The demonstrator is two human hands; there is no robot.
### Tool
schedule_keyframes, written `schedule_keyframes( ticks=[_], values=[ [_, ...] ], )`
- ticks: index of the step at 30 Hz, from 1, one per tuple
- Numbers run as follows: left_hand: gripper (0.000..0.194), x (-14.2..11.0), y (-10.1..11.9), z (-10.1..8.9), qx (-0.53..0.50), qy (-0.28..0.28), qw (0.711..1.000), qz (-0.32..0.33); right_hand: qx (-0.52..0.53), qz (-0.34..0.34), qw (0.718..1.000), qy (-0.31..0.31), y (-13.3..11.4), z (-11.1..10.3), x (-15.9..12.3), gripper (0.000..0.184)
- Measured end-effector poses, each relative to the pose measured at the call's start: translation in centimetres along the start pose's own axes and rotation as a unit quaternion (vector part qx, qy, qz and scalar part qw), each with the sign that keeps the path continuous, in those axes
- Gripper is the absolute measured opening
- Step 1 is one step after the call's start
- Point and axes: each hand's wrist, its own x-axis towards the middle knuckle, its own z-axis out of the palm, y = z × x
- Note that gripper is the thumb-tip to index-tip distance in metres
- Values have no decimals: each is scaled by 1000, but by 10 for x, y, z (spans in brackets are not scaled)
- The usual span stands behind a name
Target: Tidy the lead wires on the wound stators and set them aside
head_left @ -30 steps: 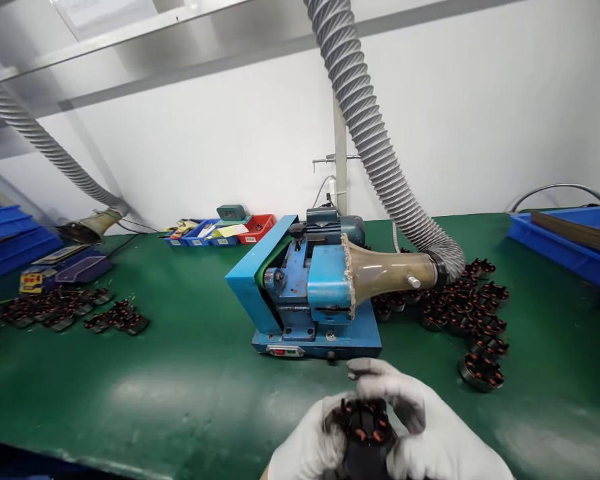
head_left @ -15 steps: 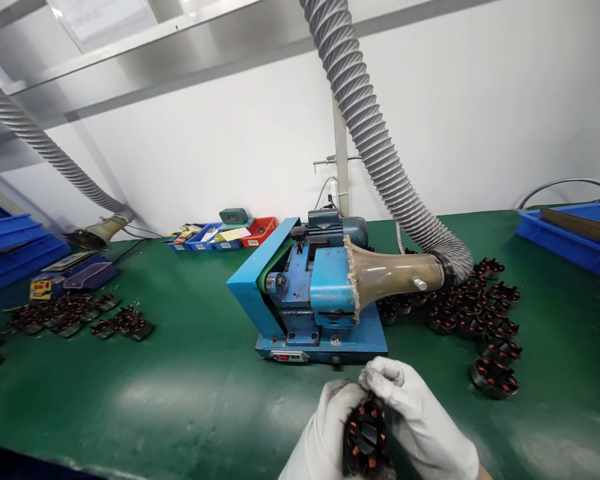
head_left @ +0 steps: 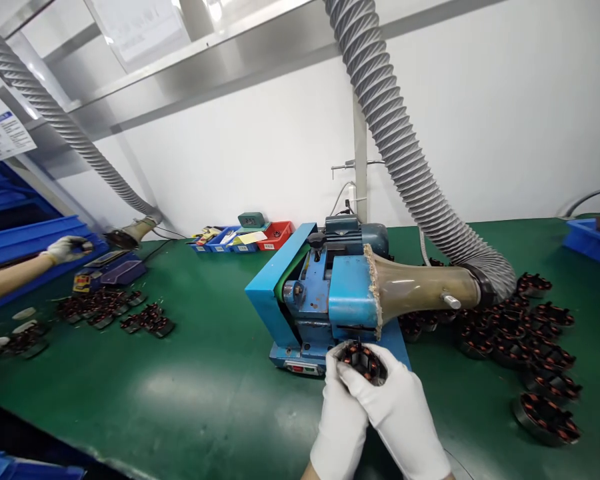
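Note:
Both my hands wear white gloves and grip one motor stator (head_left: 364, 361), a black ring with copper windings. My left hand (head_left: 341, 415) is closed round its left side. My right hand (head_left: 397, 400) wraps its right side, with the thumb across the front. The stator is held right at the front of the blue belt grinder (head_left: 300, 313), just below its blue guard (head_left: 351, 287). Whether it touches the machine I cannot tell. The red and green switch (head_left: 303, 368) shows to the left of my hands.
Several stators (head_left: 545, 417) lie in a cluster on the right of the green table (head_left: 205, 400). A grey extraction hose (head_left: 400, 127) joins the nozzle (head_left: 425, 287). More stators (head_left: 100, 307) lie at left, near another person's gloved hand (head_left: 66, 250). Small bins (head_left: 275, 235) stand behind.
My hands have lifted the stator up and forward from the table's front to the grinder. The view has swung left, and another person's gloved hands have come into sight there.

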Motion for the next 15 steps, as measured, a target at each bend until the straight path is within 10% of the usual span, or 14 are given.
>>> schedule_keyframes(
  ticks=[15],
  values=[
    [26, 10, 17, 19, -16, -35, 999, 1, -33, -24, 999, -8, -8, -9, 20, 38]
  ],
)
